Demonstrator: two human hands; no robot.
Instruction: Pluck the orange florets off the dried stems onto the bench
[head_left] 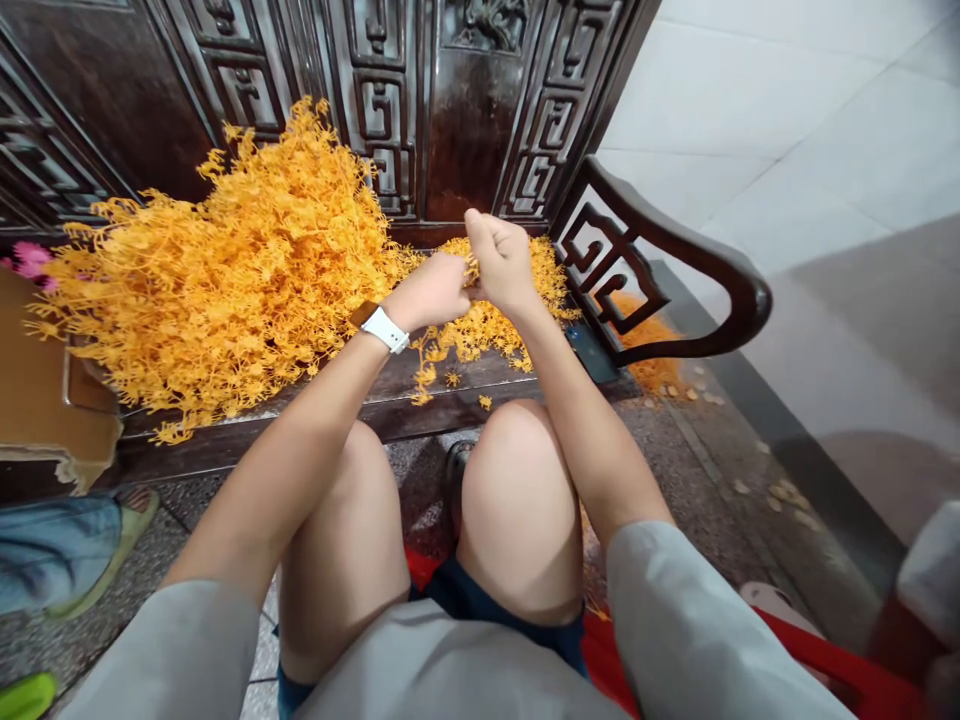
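Observation:
My left hand (433, 290), with a white-strapped watch (384, 328) on its wrist, is closed in front of me. Beside it, almost touching, my right hand (501, 262) is also closed, its thumb pointing up. A bit of orange shows between the two fists; whether they hold it or it belongs to the pile behind cannot be told. Beneath and behind both hands spreads a low pile of small orange plastic flower pieces (551, 285). To the left rises a big heap of orange artificial flower sprays (255, 270). A short orange strand (424, 375) lies at the front of the pile.
The pile and heap lie on a dark carved wooden bench (390, 400) with a curved armrest (705, 255) at right. A cardboard box (52, 390) stands at far left. More orange pieces (649, 345) lie beyond the armrest. Another person's leg (60, 550) is at left.

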